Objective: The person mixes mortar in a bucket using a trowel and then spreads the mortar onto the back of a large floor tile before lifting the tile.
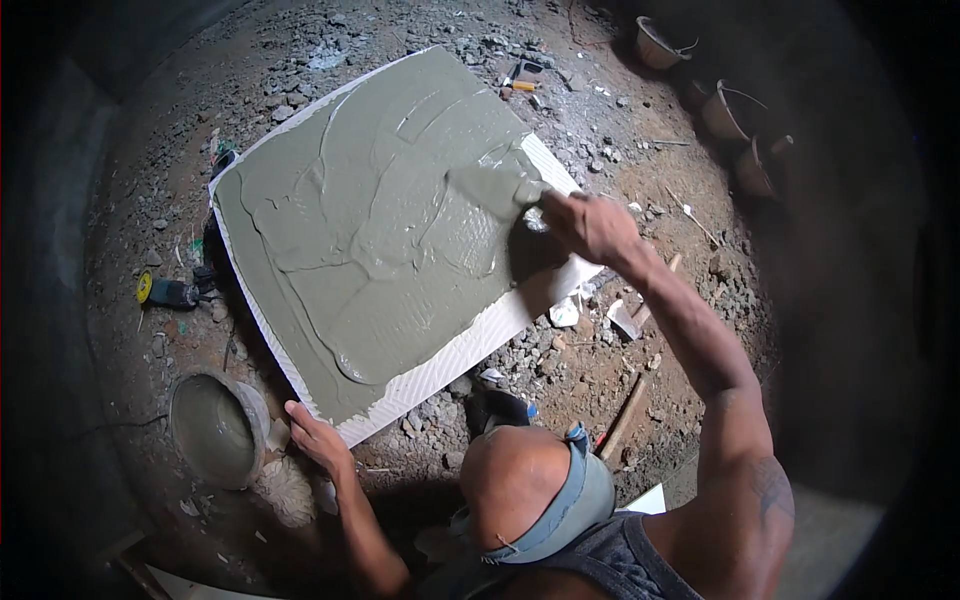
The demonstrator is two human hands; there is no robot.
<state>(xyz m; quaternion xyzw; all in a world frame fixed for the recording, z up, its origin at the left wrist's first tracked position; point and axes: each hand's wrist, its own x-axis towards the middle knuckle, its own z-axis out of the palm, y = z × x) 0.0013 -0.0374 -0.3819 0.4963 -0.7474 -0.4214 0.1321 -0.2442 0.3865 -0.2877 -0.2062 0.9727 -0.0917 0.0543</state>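
Held trowel (pixel 500 188) clenched in right hand (pixel 597 228), the nearer one, at three o'clock edge of tile (pixel 455 345), aiming its long axis between nine and ten o'clock over mortar (pixel 375 225), and touched seven o'clock corner with left hand (pixel 322 442), couldn't make out if gripping.

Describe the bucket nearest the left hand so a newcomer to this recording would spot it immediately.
Find the large panel coated in grey paste, then the left hand at its lower corner. Just left of that hand is a round, wide-mouthed bucket. Unlike the buckets at the upper right, it shows grey paste inside.
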